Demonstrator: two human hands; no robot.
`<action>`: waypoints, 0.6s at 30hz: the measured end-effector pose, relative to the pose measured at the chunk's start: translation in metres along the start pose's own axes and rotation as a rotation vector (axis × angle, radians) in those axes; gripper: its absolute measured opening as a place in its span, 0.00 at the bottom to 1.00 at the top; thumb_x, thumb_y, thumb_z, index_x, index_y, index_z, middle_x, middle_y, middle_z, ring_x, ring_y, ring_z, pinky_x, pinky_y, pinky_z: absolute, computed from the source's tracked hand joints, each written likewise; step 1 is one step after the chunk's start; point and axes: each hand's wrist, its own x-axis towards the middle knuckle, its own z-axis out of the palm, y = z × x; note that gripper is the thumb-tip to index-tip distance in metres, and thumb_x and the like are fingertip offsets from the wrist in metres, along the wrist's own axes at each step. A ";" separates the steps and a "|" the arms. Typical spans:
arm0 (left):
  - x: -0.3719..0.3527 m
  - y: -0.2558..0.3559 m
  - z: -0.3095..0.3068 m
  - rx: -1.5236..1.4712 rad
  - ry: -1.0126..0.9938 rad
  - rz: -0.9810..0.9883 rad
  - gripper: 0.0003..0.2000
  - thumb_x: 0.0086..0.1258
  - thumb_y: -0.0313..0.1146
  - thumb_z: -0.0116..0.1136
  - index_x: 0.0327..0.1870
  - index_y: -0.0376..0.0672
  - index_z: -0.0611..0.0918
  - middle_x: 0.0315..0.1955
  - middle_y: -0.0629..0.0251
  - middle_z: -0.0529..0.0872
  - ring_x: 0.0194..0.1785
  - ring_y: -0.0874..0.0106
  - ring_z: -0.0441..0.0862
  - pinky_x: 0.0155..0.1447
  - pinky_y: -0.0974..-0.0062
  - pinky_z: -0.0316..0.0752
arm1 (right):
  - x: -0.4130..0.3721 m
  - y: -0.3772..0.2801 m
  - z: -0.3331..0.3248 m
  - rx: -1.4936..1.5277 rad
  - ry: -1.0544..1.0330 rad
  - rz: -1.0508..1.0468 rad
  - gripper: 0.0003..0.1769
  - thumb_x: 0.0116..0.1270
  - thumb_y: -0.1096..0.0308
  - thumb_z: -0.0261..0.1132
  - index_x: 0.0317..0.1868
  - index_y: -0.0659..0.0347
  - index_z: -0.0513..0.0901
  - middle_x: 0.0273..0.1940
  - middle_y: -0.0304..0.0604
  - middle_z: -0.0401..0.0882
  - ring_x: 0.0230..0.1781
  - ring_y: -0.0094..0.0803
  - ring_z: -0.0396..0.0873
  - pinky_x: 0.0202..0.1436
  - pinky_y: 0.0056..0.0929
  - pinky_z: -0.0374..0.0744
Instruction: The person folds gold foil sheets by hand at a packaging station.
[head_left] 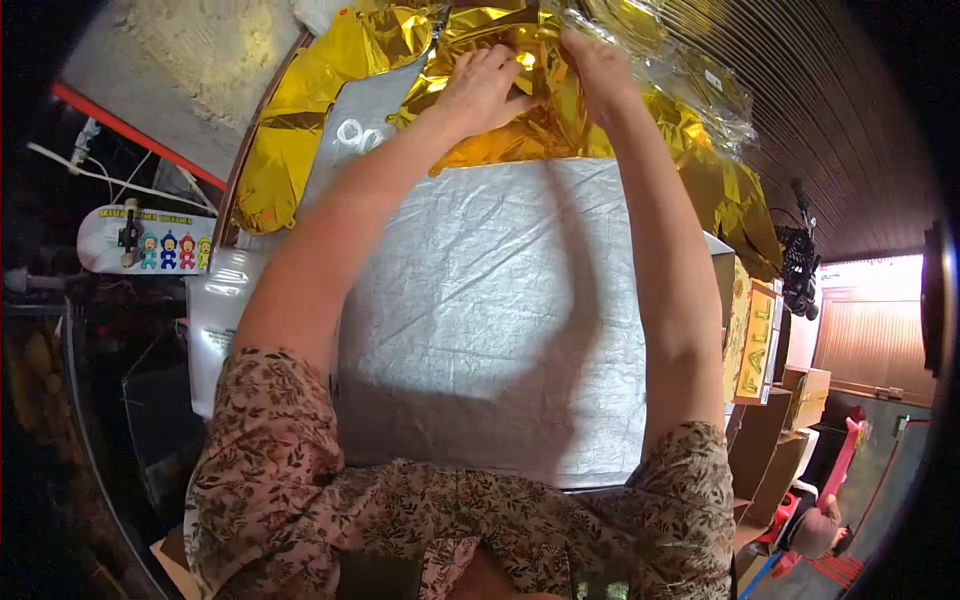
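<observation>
Head view, silver sheet (pixel 480 300): wrinkled and laid flat in front of me, reaching from near my body to the far end, with shadow falling across its near side and right half.
Gold foil (pixel 510 150): crumpled and shiny, gathered over the far end of the silver sheet between my two hands, with more of it running down the left and right edges.
Cardboard boxes (pixel 765 440): stacked to my right, beyond the sheet.
Clear plastic (pixel 715 85): bunched at the far right, beside the gold foil.
Skateboard (pixel 145 240): off to my left, white, with a row of small coloured figures along it.
Left grip (pixel 480 90): spread over the foil, thumb held apart from the fingers.
Right grip (pixel 600 75): at the foil to the right of my left one; I cannot tell whether it pinches any.
FALL panel (pixel 757 345): upright among the boxes, yellow letters.
White rings (pixel 360 135): two, near the sheet's far left.
</observation>
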 end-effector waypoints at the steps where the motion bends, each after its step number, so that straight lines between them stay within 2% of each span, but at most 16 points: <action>1: 0.002 0.001 0.007 0.063 0.030 -0.012 0.30 0.68 0.58 0.65 0.58 0.38 0.84 0.63 0.56 0.79 0.70 0.56 0.71 0.71 0.46 0.63 | 0.004 -0.006 -0.004 -0.107 0.020 -0.058 0.18 0.77 0.59 0.66 0.51 0.68 0.86 0.44 0.40 0.88 0.42 0.28 0.83 0.48 0.29 0.81; 2: 0.005 0.001 0.012 0.128 0.060 -0.023 0.35 0.67 0.63 0.65 0.62 0.39 0.83 0.65 0.57 0.77 0.73 0.57 0.69 0.71 0.41 0.61 | 0.009 -0.011 -0.006 -0.213 0.040 -0.118 0.18 0.77 0.58 0.66 0.53 0.67 0.87 0.44 0.40 0.88 0.41 0.27 0.83 0.48 0.28 0.81; 3: 0.009 -0.004 0.014 0.103 -0.149 -0.123 0.47 0.63 0.74 0.60 0.76 0.49 0.73 0.77 0.56 0.66 0.83 0.55 0.56 0.74 0.25 0.50 | 0.017 -0.022 -0.006 -0.314 0.091 -0.211 0.17 0.77 0.57 0.66 0.44 0.64 0.90 0.32 0.33 0.84 0.30 0.21 0.77 0.34 0.26 0.77; 4: 0.008 -0.006 0.018 0.103 -0.146 -0.120 0.47 0.63 0.74 0.60 0.76 0.49 0.73 0.77 0.56 0.66 0.83 0.55 0.56 0.74 0.25 0.50 | 0.018 -0.028 -0.009 -0.315 0.092 -0.213 0.17 0.77 0.57 0.66 0.44 0.64 0.90 0.32 0.33 0.84 0.30 0.21 0.77 0.34 0.26 0.77; 6: 0.003 -0.008 0.026 0.131 -0.129 -0.217 0.52 0.58 0.82 0.55 0.82 0.69 0.57 0.83 0.62 0.51 0.86 0.49 0.40 0.75 0.18 0.37 | 0.012 -0.059 -0.012 -0.019 0.311 -0.178 0.25 0.78 0.51 0.65 0.61 0.64 0.79 0.45 0.49 0.85 0.39 0.36 0.82 0.43 0.38 0.84; 7: 0.000 -0.007 0.029 0.144 -0.125 -0.266 0.55 0.55 0.85 0.52 0.85 0.79 0.50 0.87 0.65 0.43 0.87 0.47 0.32 0.75 0.15 0.30 | 0.004 -0.082 -0.020 -0.191 0.300 -0.191 0.19 0.78 0.53 0.65 0.52 0.63 0.83 0.40 0.45 0.85 0.35 0.32 0.79 0.37 0.38 0.80; 8: 0.000 -0.004 0.027 0.140 -0.131 -0.266 0.55 0.55 0.85 0.52 0.85 0.79 0.50 0.87 0.65 0.43 0.87 0.47 0.32 0.75 0.15 0.30 | -0.002 -0.097 -0.040 -0.363 0.287 -0.201 0.17 0.79 0.55 0.65 0.42 0.62 0.87 0.35 0.41 0.85 0.31 0.28 0.77 0.31 0.37 0.76; 9: 0.003 -0.001 0.021 0.157 -0.261 -0.323 0.54 0.55 0.86 0.52 0.85 0.80 0.49 0.87 0.65 0.42 0.87 0.46 0.31 0.75 0.15 0.30 | 0.022 -0.099 -0.080 0.084 -0.086 -0.184 0.18 0.80 0.55 0.63 0.40 0.61 0.87 0.33 0.40 0.84 0.30 0.28 0.77 0.30 0.36 0.74; 10: 0.007 0.000 0.015 0.177 -0.386 -0.380 0.54 0.55 0.86 0.51 0.84 0.81 0.49 0.87 0.66 0.41 0.87 0.45 0.31 0.74 0.14 0.30 | 0.033 -0.110 -0.105 0.362 -0.299 -0.148 0.18 0.81 0.55 0.61 0.40 0.61 0.87 0.33 0.39 0.83 0.30 0.27 0.77 0.30 0.35 0.74; 11: 0.009 0.000 0.014 0.143 -0.422 -0.395 0.55 0.54 0.86 0.52 0.84 0.81 0.49 0.87 0.66 0.40 0.87 0.43 0.30 0.74 0.14 0.28 | 0.044 -0.121 -0.130 0.622 -0.503 -0.056 0.19 0.81 0.55 0.59 0.40 0.61 0.87 0.32 0.39 0.82 0.30 0.27 0.77 0.29 0.34 0.73; 13: 0.015 0.001 0.009 0.148 -0.491 -0.422 0.55 0.53 0.86 0.53 0.84 0.81 0.49 0.87 0.67 0.40 0.87 0.43 0.30 0.74 0.14 0.28 | 0.038 -0.174 -0.131 0.229 -0.047 -0.279 0.20 0.82 0.54 0.58 0.42 0.62 0.86 0.32 0.39 0.82 0.29 0.28 0.78 0.30 0.33 0.76; 14: 0.018 0.004 0.005 0.146 -0.564 -0.447 0.56 0.52 0.86 0.54 0.84 0.81 0.50 0.87 0.67 0.40 0.87 0.42 0.30 0.74 0.14 0.28 | 0.035 -0.197 -0.128 -0.275 0.451 -0.574 0.21 0.83 0.53 0.58 0.43 0.63 0.85 0.31 0.40 0.82 0.28 0.28 0.78 0.31 0.32 0.78; 15: 0.022 0.005 0.002 0.126 -0.581 -0.470 0.58 0.49 0.84 0.59 0.84 0.79 0.51 0.87 0.68 0.41 0.86 0.42 0.31 0.74 0.13 0.30 | 0.010 -0.228 -0.120 -0.703 0.455 -0.537 0.19 0.82 0.54 0.58 0.52 0.64 0.82 0.49 0.48 0.80 0.49 0.38 0.78 0.48 0.39 0.81; 16: 0.027 0.007 -0.002 0.119 -0.580 -0.466 0.58 0.49 0.84 0.59 0.84 0.79 0.51 0.87 0.68 0.41 0.86 0.42 0.31 0.74 0.13 0.30 | -0.022 -0.254 -0.112 -1.132 0.446 -0.482 0.22 0.81 0.55 0.58 0.62 0.64 0.79 0.67 0.57 0.79 0.70 0.47 0.77 0.66 0.45 0.84; 18: 0.035 0.006 -0.007 0.086 -0.608 -0.511 0.62 0.45 0.83 0.65 0.85 0.77 0.52 0.87 0.68 0.42 0.86 0.42 0.32 0.73 0.11 0.34 | -0.043 -0.275 -0.121 -0.958 0.256 -0.851 0.21 0.80 0.57 0.61 0.59 0.68 0.80 0.58 0.54 0.84 0.57 0.42 0.85 0.63 0.53 0.87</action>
